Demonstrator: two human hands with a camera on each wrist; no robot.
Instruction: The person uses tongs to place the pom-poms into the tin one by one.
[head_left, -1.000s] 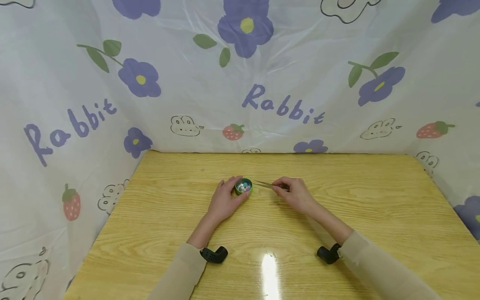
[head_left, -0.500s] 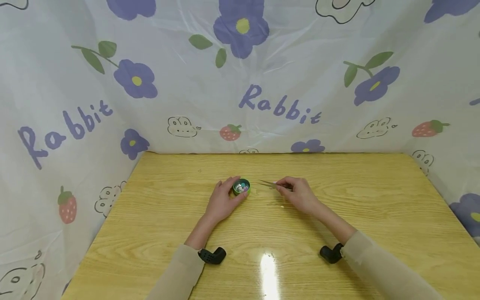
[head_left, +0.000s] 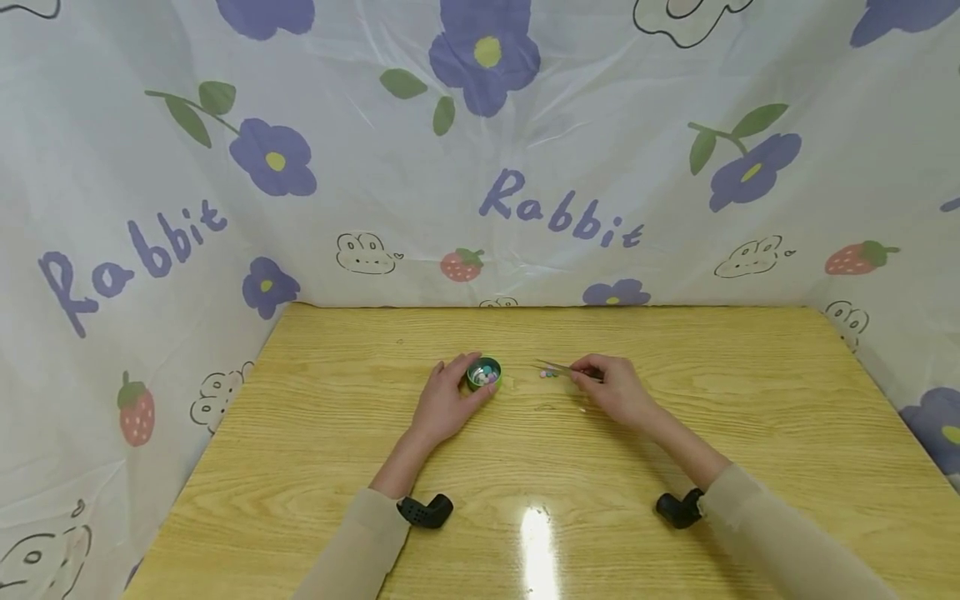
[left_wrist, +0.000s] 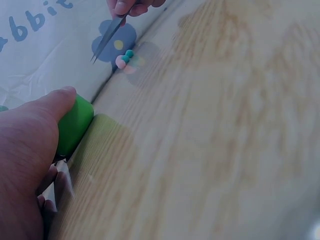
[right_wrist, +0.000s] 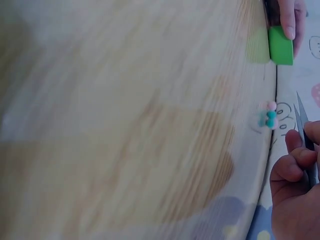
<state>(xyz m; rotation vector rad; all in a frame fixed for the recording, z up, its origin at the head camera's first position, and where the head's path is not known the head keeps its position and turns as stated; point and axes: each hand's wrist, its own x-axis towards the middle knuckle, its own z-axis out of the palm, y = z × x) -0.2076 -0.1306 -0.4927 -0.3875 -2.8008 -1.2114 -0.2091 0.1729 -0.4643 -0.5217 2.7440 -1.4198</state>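
My left hand (head_left: 450,400) holds a small round green container (head_left: 474,386) on the table, thumb on one side and fingers on the other. Several small white, purple and teal beads (head_left: 486,374) lie inside it. In the left wrist view, the thumb presses the green wall (left_wrist: 75,125). To the right, my right hand (head_left: 611,387) pinches metal tweezers (head_left: 558,367), which point left toward the container. Their tips stand slightly apart in the right wrist view, with nothing visible between them. A little cluster of pink and teal beads (head_left: 548,374) lies on the table just below the tweezers.
The wood-grain table (head_left: 360,383) reaches back to a white curtain (head_left: 405,183) printed with flowers and rabbits. A bright light reflection (head_left: 538,550) shows on the table near the front. Both wrists carry black camera mounts (head_left: 426,511).
My right hand has moved right with the tweezers, away from the container. The bead cluster on the table now shows below the tweezers. My left hand stays at the container.
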